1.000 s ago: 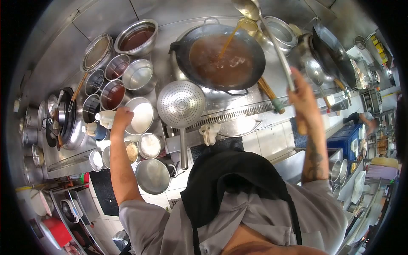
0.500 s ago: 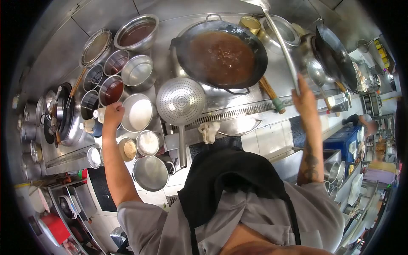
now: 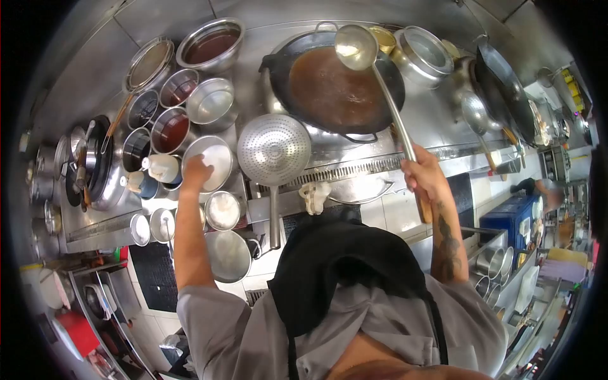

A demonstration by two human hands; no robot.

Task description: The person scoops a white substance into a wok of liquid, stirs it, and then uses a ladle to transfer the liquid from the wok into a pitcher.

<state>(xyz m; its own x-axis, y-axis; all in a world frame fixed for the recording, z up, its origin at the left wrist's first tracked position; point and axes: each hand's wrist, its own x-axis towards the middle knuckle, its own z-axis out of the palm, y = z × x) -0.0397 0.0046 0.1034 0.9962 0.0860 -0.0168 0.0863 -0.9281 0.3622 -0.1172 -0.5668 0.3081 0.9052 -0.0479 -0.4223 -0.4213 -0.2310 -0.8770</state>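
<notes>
My right hand [image 3: 425, 172] is wrapped round the handle of a long metal ladle [image 3: 393, 104]. The ladle's round bowl is raised over the far right side of a black wok [image 3: 394, 107] full of brown liquid. My left hand [image 3: 197, 172] is over the left part of a metal pot [image 3: 223, 143] with white contents, its fingers curled; what they hold, if anything, is hidden. Just left of that hand stands a squeeze bottle [image 3: 163, 168] with a white top, and another bottle [image 3: 140, 183] beside it. A perforated strainer [image 3: 274, 149] lies between pot and wok.
Metal pots of dark red liquid [image 3: 170, 130] stand behind my left hand. A bowl of white powder [image 3: 223, 210] is nearer me, above an empty-looking pan [image 3: 228, 256]. A crumpled cloth [image 3: 315, 197] hangs at the counter edge. More woks [image 3: 503, 82] stand at right.
My left hand has moved right, from beside the squeeze bottle to over the white-filled pot. My right hand has come down and left, bringing the ladle's bowl over the wok.
</notes>
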